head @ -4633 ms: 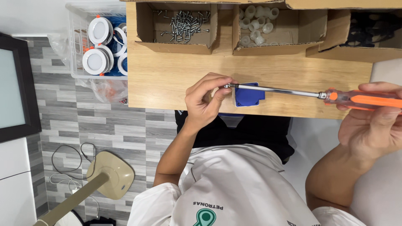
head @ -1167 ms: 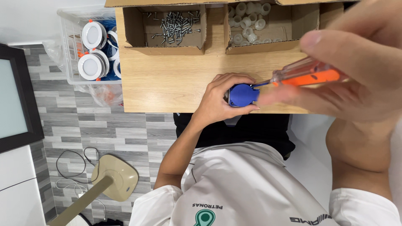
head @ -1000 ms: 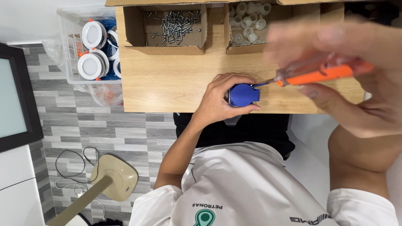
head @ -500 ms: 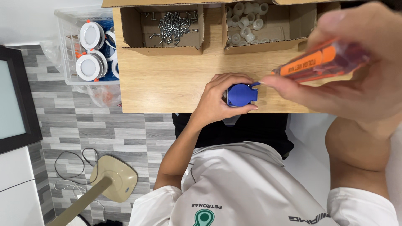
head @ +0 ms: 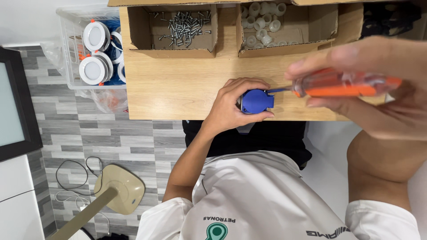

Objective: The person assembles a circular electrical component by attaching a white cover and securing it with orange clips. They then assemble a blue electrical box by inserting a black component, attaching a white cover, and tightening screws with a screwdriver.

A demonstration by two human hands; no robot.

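**Blue part braced for the screwdriver**

On the wooden worktop [head: 178, 84], the left hand [head: 231, 104] pins the blue part [head: 257, 101] near the front edge, steadying it. The right hand's [head: 378, 95] grip wraps the orange-handled screwdriver [head: 342, 85], tip at the part.

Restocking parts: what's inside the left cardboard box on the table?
The left cardboard box holds a loose pile of small metal screws. Its near wall hides part of the bottom.
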